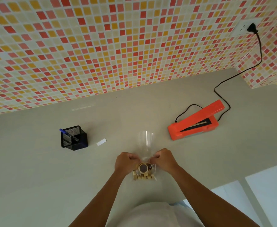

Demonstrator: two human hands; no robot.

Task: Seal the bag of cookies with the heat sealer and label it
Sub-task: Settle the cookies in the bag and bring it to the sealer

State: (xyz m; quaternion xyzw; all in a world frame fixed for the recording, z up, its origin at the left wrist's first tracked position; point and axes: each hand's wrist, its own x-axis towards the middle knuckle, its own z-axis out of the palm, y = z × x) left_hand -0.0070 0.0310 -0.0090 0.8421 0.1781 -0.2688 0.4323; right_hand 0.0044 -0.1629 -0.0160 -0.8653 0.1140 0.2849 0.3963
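A clear plastic bag of cookies [143,173] lies on the grey counter in front of me, its empty open end [145,141] pointing toward the wall. My left hand [126,163] pinches the bag's left side just above the cookies. My right hand [164,158] pinches the right side at the same height. The orange heat sealer [194,124] sits to the right with its arm raised. A white blank label [101,142] lies to the left of the bag.
A black mesh pen holder [74,138] with a blue pen [69,134] stands left of the label. The sealer's black cord [224,82] runs across the counter up to a wall socket [247,28]. The counter's front edge [232,181] is at lower right.
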